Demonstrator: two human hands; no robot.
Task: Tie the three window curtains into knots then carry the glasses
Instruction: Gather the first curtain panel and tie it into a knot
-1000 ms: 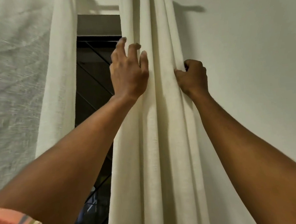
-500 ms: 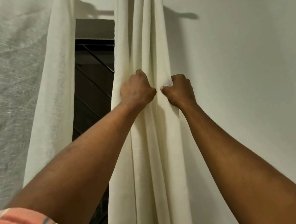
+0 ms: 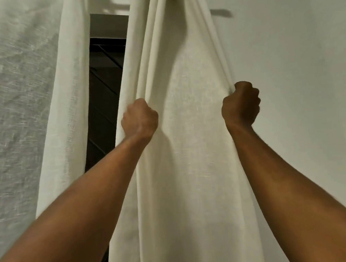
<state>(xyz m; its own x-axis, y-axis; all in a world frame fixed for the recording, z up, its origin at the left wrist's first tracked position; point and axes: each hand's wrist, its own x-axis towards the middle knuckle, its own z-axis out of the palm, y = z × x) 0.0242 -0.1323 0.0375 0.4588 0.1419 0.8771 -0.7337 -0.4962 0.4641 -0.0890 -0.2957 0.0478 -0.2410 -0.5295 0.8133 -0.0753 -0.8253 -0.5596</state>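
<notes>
Being held spread: curtain (image 3: 191,170), hanging just beside the window opening (image 3: 105,84) | left grip (image 3: 139,117) is being clenched round its left edge, right grip (image 3: 240,103) round its right edge | step: knot not yet formed | next, judged: edges need gathering into one bunch for looping

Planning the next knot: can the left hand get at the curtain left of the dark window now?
Likely yes, once freed: left hand grips the spread curtain; nothing blocks the neighbouring curtain.
</notes>
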